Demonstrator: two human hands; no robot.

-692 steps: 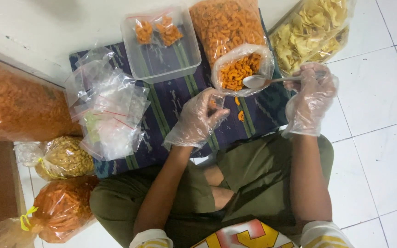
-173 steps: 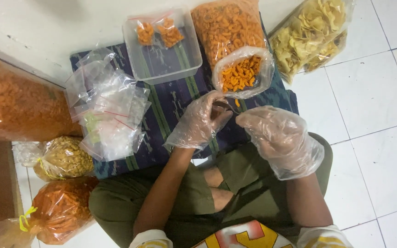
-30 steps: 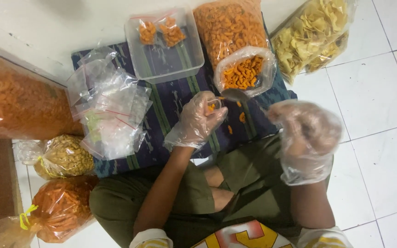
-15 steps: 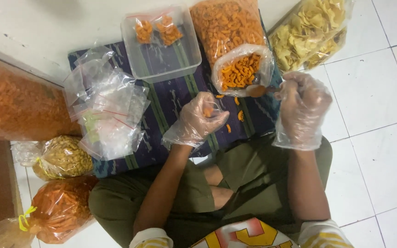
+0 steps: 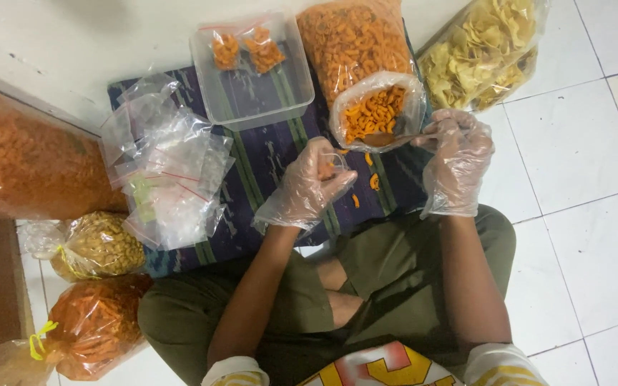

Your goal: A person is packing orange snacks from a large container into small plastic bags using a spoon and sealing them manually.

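Head view: my right hand point(image 5: 455, 161) is closed on the spoon point(image 5: 388, 136), bowl dipped in the open bag of orange curls point(image 5: 375, 111). My left hand point(image 5: 309, 187) pinches a small clear pouch point(image 5: 330, 166) – mouth looks open, hard to tell. Best bet: scoop level, bring the pouch close – 3 curls point(image 5: 366, 184) lie on the cloth point(image 5: 266, 161).
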